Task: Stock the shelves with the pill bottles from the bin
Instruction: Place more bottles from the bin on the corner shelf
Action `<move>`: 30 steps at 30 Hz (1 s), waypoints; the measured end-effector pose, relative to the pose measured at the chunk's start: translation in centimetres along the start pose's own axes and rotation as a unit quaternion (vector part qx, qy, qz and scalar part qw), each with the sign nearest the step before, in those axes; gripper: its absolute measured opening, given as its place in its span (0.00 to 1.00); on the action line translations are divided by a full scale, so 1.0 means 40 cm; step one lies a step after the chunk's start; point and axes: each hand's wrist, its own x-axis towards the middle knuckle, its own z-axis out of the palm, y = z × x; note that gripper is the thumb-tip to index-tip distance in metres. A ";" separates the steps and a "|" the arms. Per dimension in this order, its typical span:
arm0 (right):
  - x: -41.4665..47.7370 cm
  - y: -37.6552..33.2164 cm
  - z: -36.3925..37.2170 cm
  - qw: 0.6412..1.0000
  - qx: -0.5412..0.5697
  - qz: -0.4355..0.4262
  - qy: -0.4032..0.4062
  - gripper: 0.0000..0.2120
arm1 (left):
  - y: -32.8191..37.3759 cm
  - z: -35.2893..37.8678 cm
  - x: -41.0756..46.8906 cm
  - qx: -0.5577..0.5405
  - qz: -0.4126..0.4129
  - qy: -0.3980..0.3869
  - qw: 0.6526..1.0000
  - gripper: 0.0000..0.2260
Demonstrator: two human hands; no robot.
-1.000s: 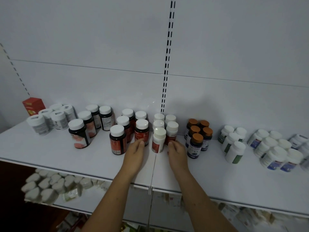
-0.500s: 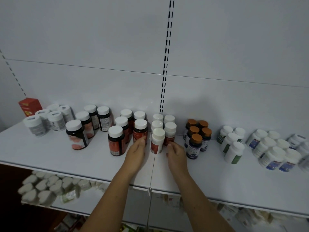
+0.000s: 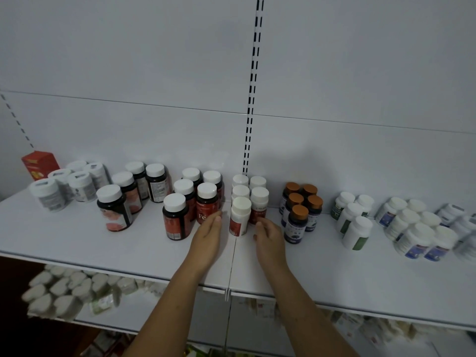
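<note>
A white shelf (image 3: 334,274) carries several groups of pill bottles. At its middle stands a white bottle with a red label (image 3: 240,216), front of a small cluster of white-capped bottles. My left hand (image 3: 207,239) lies flat on the shelf just left of it, fingers together and extended, holding nothing. My right hand (image 3: 269,238) rests just right of the bottle, fingertips beside its base, also holding nothing. Dark red-labelled bottles (image 3: 177,213) stand to the left, orange-capped dark bottles (image 3: 298,215) to the right. No bin is in view.
A red box (image 3: 40,164) and grey-labelled white bottles (image 3: 49,194) sit at the far left. White bottles with green and blue labels (image 3: 414,238) fill the right end. A lower shelf (image 3: 144,313) holds more white bottles. The white back panel has a slotted upright (image 3: 251,112).
Both hands have drawn back slightly from the white red-labelled bottle, which stands free between them. The view shifted a little.
</note>
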 end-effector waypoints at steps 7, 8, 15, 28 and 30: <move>-0.009 -0.012 -0.007 1.000 0.014 0.017 0.006 0.14 | 0.010 -0.006 -0.003 -0.025 -0.009 0.021 0.999 0.15; -0.012 -0.015 -0.007 1.000 0.012 0.018 0.007 0.15 | 0.011 -0.006 -0.003 -0.029 -0.010 0.020 0.999 0.14; -0.024 -0.031 -0.013 1.000 0.018 0.020 0.008 0.13 | 0.010 -0.005 -0.003 -0.011 -0.013 0.027 0.999 0.16; -0.012 -0.092 -0.031 0.997 0.067 0.040 -0.013 0.22 | 0.050 0.088 0.026 0.050 0.099 -0.075 0.991 0.41; -0.009 -0.091 -0.032 0.998 0.056 0.033 -0.017 0.21 | 0.040 0.097 0.034 0.062 0.114 -0.063 0.990 0.37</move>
